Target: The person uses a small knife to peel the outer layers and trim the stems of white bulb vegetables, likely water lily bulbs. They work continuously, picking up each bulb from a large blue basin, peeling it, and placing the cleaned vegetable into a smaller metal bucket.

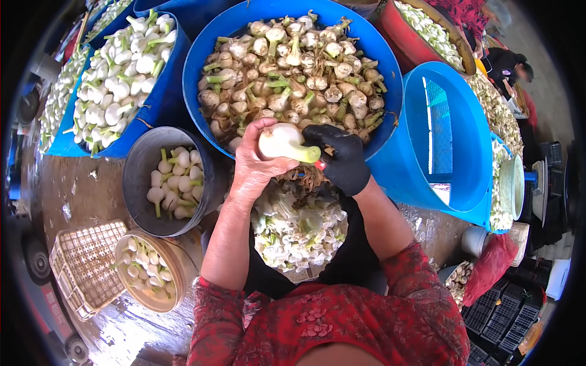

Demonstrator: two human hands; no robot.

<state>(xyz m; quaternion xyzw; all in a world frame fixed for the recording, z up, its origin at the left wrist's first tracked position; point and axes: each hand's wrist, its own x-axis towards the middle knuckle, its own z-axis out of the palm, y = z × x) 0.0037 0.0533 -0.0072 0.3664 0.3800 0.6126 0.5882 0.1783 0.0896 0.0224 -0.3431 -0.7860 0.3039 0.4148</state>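
Note:
My bare left hand [256, 160] holds a peeled white garlic bulb [281, 141], with thumb and fingers around it and its cut green stem pointing right. My right hand [339, 158], in a black glove, is curled against the bulb's right side. A small red object [320, 165] shows at its thumb beside the stem end; most of it is hidden. Just beyond both hands, a round blue tub [188, 87] holds many soil-stained, unpeeled garlic bulbs [274, 68]. Below the hands, white and green garlic peelings [297, 228] are heaped between my knees.
A grey bucket [130, 183] and a cream bucket [176, 256] with peeled bulbs stand left, beside a plastic crate [87, 270]. Blue bins [169, 68] of peeled garlic rise behind them. At right are a blue barrel [393, 155] and a seated person [503, 68].

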